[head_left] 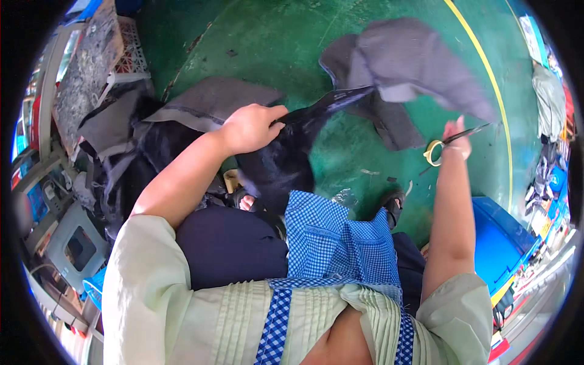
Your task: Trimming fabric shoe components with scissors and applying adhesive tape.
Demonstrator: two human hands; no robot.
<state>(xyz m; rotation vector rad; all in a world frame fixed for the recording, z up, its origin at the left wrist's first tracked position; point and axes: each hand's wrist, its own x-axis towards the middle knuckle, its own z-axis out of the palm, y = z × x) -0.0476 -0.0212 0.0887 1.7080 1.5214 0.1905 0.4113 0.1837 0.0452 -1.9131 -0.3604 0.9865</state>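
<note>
My left hand is closed on the edge of a long fabric piece, black and glossy on one side and grey on the other. From there the fabric stretches right and widens into a grey panel, blurred at its right end and spread above the floor. In my right hand is a pair of scissors with a pale yellow handle loop and dark blades pointing right. The panel's right corner hangs close to the scissors; whether they touch is unclear.
More grey and black fabric is heaped at the left, beside a white crate and a grey plastic stool. A blue bin stands by my right arm. Small scraps lie on the green floor, which has a yellow line.
</note>
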